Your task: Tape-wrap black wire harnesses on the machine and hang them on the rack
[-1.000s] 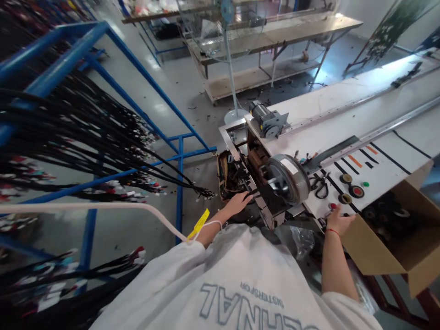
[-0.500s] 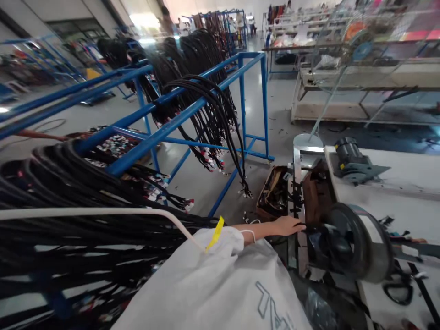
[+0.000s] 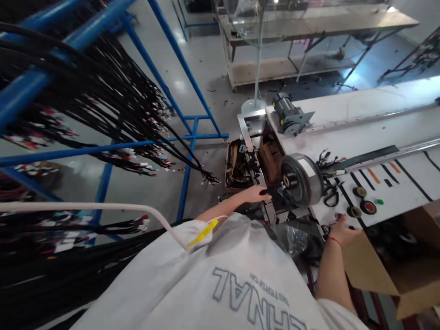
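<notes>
My left hand [image 3: 255,194] is closed at the near end of a black strip [image 3: 273,190] beside a large dark reel [image 3: 302,179]. My right hand [image 3: 343,232] rests at the near edge of the white workbench [image 3: 347,137]. Its fingers are bent around a small thing with a red spot, mostly hidden. Close by lie several tape rolls, one of them with a red centre [image 3: 369,207]. A pair of black-handled scissors [image 3: 332,195] lies between the reel and the tape rolls.
On my left, a blue rack [image 3: 151,145] carries bundles of black cable harnesses [image 3: 113,82]. A grey motor [image 3: 288,114] sits on the bench's far side. An open cardboard box [image 3: 371,261] stands below my right hand. A box of scraps [image 3: 237,167] is on the floor.
My view has swung right and down, bringing my right hand, the tape rolls and the cardboard box into sight. My left hand stays beside the reel.
</notes>
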### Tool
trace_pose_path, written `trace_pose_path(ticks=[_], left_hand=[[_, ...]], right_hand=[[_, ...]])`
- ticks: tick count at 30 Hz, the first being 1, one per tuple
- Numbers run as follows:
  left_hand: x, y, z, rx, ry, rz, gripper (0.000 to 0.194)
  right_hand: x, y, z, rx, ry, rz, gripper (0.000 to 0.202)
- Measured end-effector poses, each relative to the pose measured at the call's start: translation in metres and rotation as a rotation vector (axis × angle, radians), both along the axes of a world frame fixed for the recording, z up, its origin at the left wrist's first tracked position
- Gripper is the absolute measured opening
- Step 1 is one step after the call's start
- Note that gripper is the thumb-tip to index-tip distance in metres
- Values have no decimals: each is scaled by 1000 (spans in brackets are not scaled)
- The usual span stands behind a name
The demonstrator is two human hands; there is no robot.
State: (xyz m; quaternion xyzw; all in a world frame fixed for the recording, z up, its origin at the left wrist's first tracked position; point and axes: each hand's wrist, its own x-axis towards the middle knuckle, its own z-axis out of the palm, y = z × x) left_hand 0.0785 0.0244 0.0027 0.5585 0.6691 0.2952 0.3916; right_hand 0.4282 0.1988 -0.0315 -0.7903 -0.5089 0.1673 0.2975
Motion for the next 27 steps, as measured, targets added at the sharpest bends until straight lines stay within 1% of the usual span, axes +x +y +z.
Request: trace_pose_path(ticks=[1, 3, 4, 6, 8, 11, 15, 21, 25, 27], left_hand=[[-5, -7, -8, -72, -17, -49, 39], [-14, -26, -24, -190, -25, -99, 38], [-17, -37, -31, -206, -15, -82, 38], [-19, -56, -41, -153, 14, 15, 40], [-16, -67, -43, -74, 28, 124, 41], [-9, -66, -34, 2, 27, 211, 41], [-4, -47, -17, 42, 13, 241, 40], [1, -19, -5, 51, 41, 237, 43], [6, -4, 5, 26, 68, 171, 40], [8, 1, 10, 31, 73, 160, 40]], right_hand=[[0, 1, -1, 8, -3, -60, 77], [1, 2, -4, 9, -4, -99, 81], [3, 2, -7, 7, -7, -99, 83], [6, 4, -12, 6, -16, -98, 85], [9, 6, -16, 12, -23, -95, 88], [10, 7, -18, 20, -21, -94, 88], [8, 6, -16, 9, 10, -100, 90], [9, 6, -16, -22, 12, -80, 90], [7, 5, -14, -32, 16, -85, 90], [6, 4, -12, -36, 19, -103, 91]])
